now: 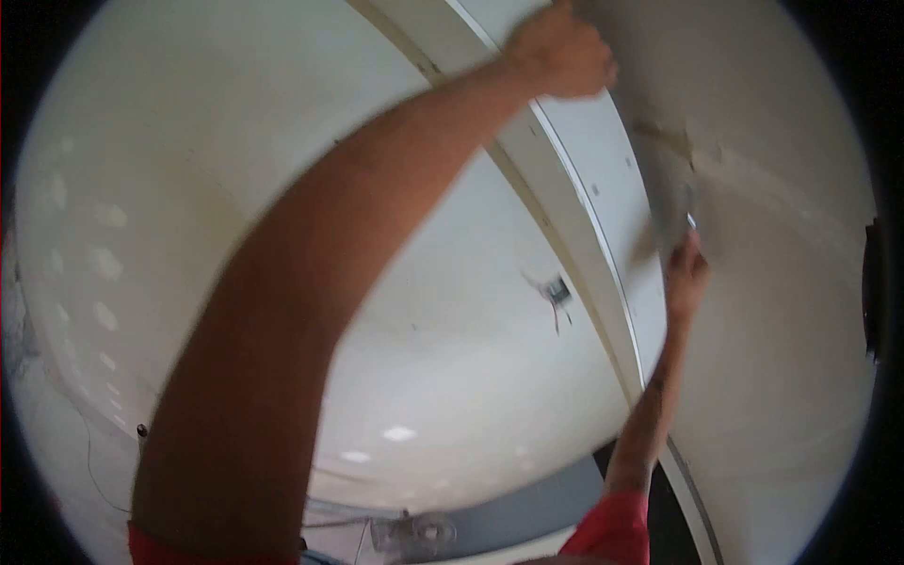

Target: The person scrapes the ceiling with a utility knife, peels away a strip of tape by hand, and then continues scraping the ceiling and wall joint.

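Observation:
My left hand (563, 56) is raised high at the top, its fingers curled into a fist against the white ledge (589, 141); whatever it may hold is hidden. Lower and further right, my right hand (688, 275) grips a small tool with a shiny metal part (692, 221), which looks like a putty knife. The tool points up at the grey-beige wall surface (782, 282), close to a blurred, shadowed patch. Above it, a brownish mark (667, 138) shows on the same surface.
A broad white ceiling (452, 282) fills the left side, with an opening and loose wires (557, 290) in it. A brown strip (527, 193) runs along the ledge. A dark object (872, 292) sits at the right edge. Clear round fan-like equipment (414, 535) stands below.

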The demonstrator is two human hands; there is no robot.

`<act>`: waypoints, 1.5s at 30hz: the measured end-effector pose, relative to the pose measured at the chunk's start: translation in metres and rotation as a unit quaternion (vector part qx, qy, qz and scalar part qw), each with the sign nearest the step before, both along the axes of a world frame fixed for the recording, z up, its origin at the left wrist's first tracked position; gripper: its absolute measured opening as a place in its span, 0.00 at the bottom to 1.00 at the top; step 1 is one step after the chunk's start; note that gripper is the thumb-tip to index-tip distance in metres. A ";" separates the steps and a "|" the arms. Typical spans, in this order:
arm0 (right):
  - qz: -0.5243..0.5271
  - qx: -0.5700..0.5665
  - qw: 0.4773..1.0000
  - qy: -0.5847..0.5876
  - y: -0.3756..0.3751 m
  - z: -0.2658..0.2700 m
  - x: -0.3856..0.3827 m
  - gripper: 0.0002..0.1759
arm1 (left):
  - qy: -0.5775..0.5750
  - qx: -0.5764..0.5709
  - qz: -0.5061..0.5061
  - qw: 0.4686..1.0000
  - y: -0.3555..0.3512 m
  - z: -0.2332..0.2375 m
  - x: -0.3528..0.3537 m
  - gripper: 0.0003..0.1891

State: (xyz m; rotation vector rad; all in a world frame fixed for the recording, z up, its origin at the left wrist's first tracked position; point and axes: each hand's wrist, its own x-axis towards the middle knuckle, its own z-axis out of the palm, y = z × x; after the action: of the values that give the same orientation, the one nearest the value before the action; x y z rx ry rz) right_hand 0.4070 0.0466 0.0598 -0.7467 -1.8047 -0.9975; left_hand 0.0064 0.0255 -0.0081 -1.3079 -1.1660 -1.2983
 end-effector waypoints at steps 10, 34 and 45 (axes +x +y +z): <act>0.197 0.132 0.970 -0.059 -0.042 -0.029 -0.076 0.24 | -0.012 -0.018 -0.047 0.999 0.003 -0.001 0.000 0.29; -0.223 0.217 0.916 -0.253 0.016 -0.010 -0.034 0.32 | 0.002 -0.029 -0.041 0.999 -0.004 -0.006 0.005 0.29; 0.010 0.308 0.937 -0.165 -0.051 -0.024 -0.060 0.29 | 0.003 0.001 -0.031 1.000 0.005 -0.001 -0.002 0.30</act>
State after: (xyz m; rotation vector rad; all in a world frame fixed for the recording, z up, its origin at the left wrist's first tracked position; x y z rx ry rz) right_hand 0.3473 -0.0039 0.0359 -0.1751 -1.6136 -1.6416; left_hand 0.0047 0.0304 -0.0088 -1.3557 -1.1281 -1.3389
